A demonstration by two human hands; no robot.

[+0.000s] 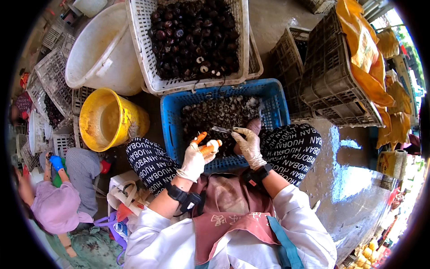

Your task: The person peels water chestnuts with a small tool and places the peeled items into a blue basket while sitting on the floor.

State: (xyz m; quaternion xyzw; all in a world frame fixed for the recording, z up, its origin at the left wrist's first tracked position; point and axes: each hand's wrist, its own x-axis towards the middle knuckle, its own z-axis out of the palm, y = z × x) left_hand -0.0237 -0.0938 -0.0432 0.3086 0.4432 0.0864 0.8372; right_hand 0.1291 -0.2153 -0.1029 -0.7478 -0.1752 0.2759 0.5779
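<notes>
My left hand [194, 160], in a whitish glove with orange finger covers, is closed on a small pale piece, seemingly a peeled water chestnut [215, 144]. Just right of it, my gloved right hand [249, 147] pinches a small metal blade tool [220, 129], its tip pointing left. Whether it is a knife or a peeler cannot be made out. Both hands are above the near part of a blue plastic crate [280, 101], which holds dark and whitish peelings [215, 110]. Beyond it, a white crate [142, 58] is filled with dark, unpeeled water chestnuts [192, 38], a few showing white flesh.
A yellow bucket [99, 121] and a large white tub [85, 58] stand at the left. Stacked dark crates [331, 80] with orange sacking [367, 58] rise at the right. Another person in a pink hat [56, 204] sits at lower left. The floor [354, 179] looks wet.
</notes>
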